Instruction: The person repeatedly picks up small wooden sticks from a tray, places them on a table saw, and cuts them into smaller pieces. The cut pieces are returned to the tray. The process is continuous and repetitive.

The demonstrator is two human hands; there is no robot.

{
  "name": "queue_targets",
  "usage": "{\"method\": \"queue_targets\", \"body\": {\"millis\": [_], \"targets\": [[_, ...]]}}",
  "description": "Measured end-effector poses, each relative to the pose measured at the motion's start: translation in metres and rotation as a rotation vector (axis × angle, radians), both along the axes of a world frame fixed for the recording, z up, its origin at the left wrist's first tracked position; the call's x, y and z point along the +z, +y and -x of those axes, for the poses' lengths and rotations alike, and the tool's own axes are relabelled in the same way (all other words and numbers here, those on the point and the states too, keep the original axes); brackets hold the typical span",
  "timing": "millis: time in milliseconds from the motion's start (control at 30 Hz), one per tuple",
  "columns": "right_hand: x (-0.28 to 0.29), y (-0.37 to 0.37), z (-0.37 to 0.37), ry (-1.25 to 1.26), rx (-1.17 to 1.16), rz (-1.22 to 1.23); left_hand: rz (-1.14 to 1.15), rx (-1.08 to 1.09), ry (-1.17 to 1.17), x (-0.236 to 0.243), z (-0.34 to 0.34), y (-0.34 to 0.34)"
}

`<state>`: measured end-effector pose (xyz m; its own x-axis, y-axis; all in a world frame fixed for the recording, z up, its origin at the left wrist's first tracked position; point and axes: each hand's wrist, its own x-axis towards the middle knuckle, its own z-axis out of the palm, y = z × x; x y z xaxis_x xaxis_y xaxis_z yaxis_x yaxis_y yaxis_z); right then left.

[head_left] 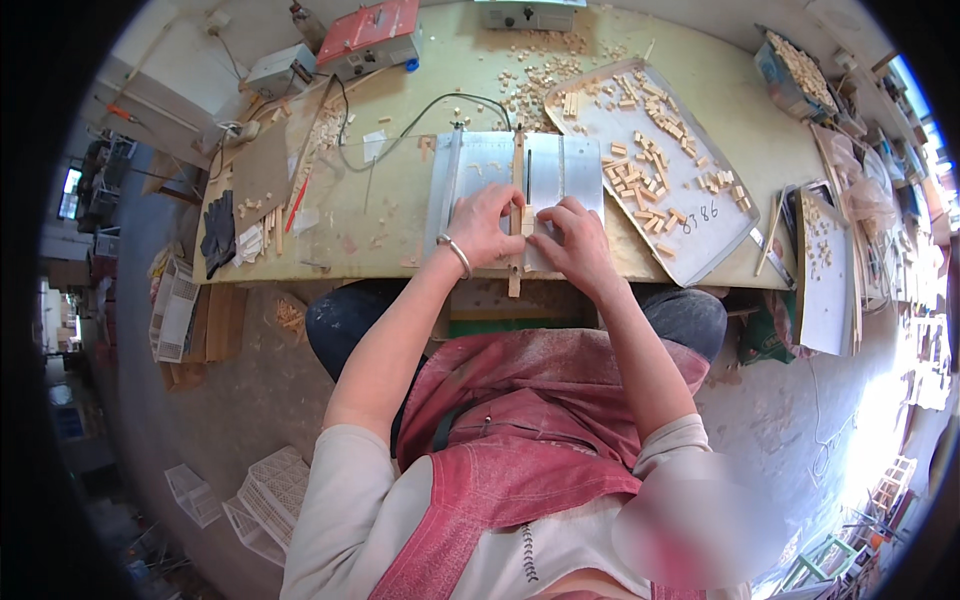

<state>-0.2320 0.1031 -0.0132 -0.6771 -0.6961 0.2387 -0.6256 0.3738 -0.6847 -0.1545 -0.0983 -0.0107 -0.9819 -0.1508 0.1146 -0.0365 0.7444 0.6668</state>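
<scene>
A metal saw table [582,180] with a dark slot lies at the front edge of the workbench. Along it runs a narrow wooden strip [516,282], whose near end sticks out past the edge. Just right of the strip, in line with the slot, sits a small pale wooden block [528,216]. My left hand [484,226], a bangle at its wrist, closes on the block from the left, its fingers reaching over the strip. From the other side my right hand [575,240] pinches the block with bent fingers. The fingertips partly hide the block.
A metal tray [600,100] with many cut wooden blocks lies to the right. Loose offcuts [540,85] are scattered behind the saw table. A red-topped box [370,38], a cable [425,108], a red pencil-like stick [297,205] and dark gloves [218,235] are further left.
</scene>
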Motion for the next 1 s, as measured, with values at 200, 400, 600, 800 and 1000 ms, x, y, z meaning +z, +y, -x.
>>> {"method": "queue_targets", "body": {"millis": [200, 400, 600, 800, 1000], "targets": [[-0.004, -0.003, 0.001, -0.010, -0.040, 0.041, -0.033, 0.009, -0.055, 0.002, 0.008, -0.005], [-0.009, 0.025, 0.012, -0.021, -0.198, 0.250, -0.026, 0.014, 0.036, 0.000, 0.013, -0.007], [-0.013, 0.084, 0.025, -0.016, -0.397, 0.320, -0.039, 0.029, -0.005, -0.002, 0.019, -0.012], [-0.029, 0.133, 0.038, 0.008, -0.566, 0.287, -0.020, 0.029, 0.039, -0.004, 0.027, -0.017], [-0.046, 0.135, 0.048, -0.039, -0.639, 0.385, 0.020, 0.026, 0.119, -0.007, 0.034, -0.021]]}}
